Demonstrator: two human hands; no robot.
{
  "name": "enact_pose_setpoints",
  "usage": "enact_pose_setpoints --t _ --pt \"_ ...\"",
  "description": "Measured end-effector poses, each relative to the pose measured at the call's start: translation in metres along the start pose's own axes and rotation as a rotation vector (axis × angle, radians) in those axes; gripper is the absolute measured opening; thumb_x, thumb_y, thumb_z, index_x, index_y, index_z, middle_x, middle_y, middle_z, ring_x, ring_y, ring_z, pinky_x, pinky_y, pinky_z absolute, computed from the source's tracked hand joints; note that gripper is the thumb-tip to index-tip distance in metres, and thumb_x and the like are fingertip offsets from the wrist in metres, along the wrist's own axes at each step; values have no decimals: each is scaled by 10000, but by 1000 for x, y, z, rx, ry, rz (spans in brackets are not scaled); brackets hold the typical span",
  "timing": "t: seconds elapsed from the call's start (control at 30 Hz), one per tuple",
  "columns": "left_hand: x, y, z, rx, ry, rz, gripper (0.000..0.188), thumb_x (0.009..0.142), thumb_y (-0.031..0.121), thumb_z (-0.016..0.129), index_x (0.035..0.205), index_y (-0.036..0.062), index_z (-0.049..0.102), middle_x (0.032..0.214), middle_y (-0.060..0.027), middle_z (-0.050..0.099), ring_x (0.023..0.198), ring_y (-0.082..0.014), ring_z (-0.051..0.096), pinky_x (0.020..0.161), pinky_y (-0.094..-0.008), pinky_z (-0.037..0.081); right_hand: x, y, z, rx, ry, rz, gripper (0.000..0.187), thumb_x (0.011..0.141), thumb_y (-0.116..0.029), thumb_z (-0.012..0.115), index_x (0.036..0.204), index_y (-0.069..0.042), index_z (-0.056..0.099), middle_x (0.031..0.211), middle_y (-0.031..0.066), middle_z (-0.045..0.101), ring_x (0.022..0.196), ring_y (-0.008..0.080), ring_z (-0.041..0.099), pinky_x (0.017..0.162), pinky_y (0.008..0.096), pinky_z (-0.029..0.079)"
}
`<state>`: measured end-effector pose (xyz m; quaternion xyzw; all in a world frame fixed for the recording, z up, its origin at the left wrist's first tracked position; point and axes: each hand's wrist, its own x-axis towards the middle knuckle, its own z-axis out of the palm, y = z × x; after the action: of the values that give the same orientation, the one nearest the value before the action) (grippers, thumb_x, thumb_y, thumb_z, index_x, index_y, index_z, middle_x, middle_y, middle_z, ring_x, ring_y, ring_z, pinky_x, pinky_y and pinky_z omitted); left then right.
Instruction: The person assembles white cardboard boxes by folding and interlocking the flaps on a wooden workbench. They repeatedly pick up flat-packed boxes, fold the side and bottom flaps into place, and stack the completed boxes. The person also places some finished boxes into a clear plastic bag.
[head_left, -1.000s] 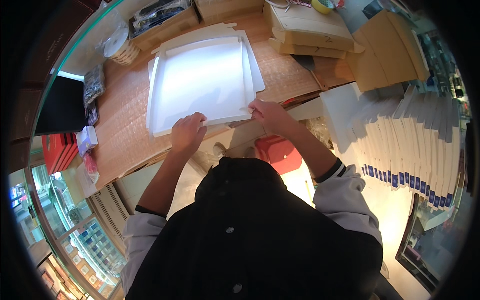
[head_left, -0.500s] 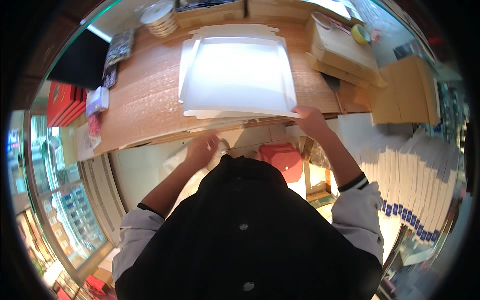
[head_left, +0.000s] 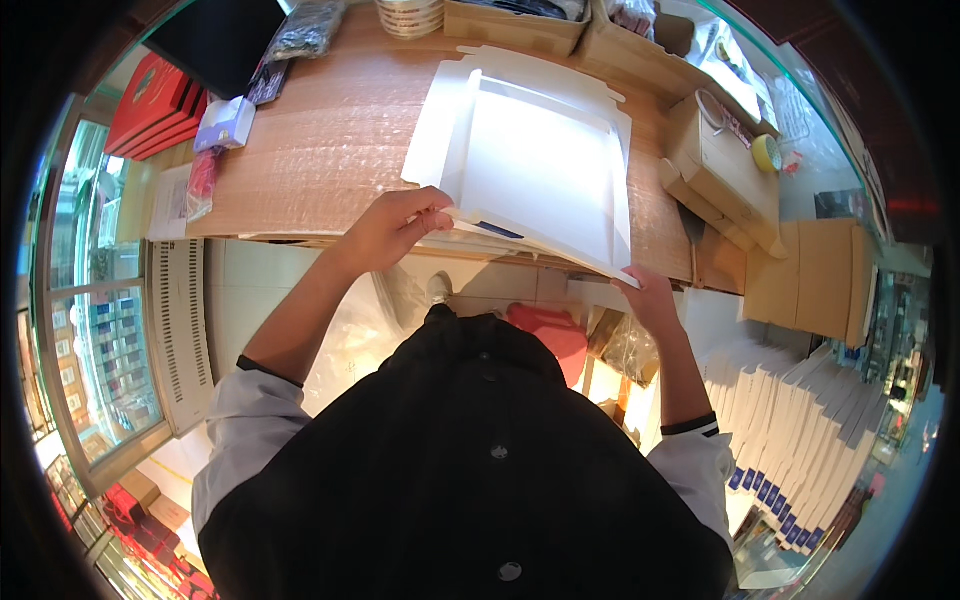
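A shallow white cardboard box (head_left: 545,150), partly folded with flaps spread at its far and left sides, lies on the wooden table at a slant. My left hand (head_left: 405,225) pinches its near left corner between thumb and fingers. At the near right corner, my right hand (head_left: 652,298) grips the edge with closed fingers. Between the hands the near wall stands raised, with a dark blue patch (head_left: 499,230) on it. This near edge reaches past the table's front edge.
Brown cartons (head_left: 725,165) and a yellow tape roll (head_left: 766,153) sit at the right. Many white folded boxes (head_left: 790,430) stand in a row at lower right. Red boxes (head_left: 155,110) and a small purple-white box (head_left: 225,123) are at left. A red container (head_left: 550,340) is below the table.
My left hand has risen from below the table edge and taken hold of the box's near left corner. The box is turned, its near wall now raised. My right hand keeps its grip.
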<state>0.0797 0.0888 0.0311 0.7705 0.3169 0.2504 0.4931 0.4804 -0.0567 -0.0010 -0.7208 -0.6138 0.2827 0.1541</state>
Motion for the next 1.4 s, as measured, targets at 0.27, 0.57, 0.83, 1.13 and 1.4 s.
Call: enact_pose_setpoints --t 0.27,0.57,0.83,1.13,1.4 --pt "5 -11 24 505 -25 -408 102 915 89 527 912 -7 561 844 -175 640 754 -320 640 692 -399 500 2 3 20 -88 63 -100 127 828 -131 631 914 -39 646 864 161 649 820 343 627 725 390 492" --pt "-2 -83 44 826 -87 -172 90 823 79 559 883 26 600 856 -140 613 909 -341 603 760 -461 482 31 -13 40 -157 80 -198 84 792 -100 575 832 -55 633 867 156 620 870 347 598 740 413 491" --pt "42 -99 29 1263 -277 252 103 752 127 604 670 106 663 767 -91 598 810 -246 578 817 -365 421 94 -9 47 -602 7 -676 153 754 -87 568 847 -94 689 786 125 583 842 303 559 866 417 449" --pt "83 -85 11 947 -709 -171 168 864 122 586 1023 76 558 811 -134 646 867 -329 591 882 -399 399 132 -14 34 -414 -489 -259 201 871 -138 536 1045 -97 628 911 159 677 904 350 636 816 436 487" --pt "70 -108 28 1033 -251 282 110 865 121 570 969 85 563 820 -97 637 842 -246 597 790 -362 412 126 -4 53 -410 -221 -368 88 807 -133 613 894 -118 623 831 85 631 947 243 572 922 398 407"
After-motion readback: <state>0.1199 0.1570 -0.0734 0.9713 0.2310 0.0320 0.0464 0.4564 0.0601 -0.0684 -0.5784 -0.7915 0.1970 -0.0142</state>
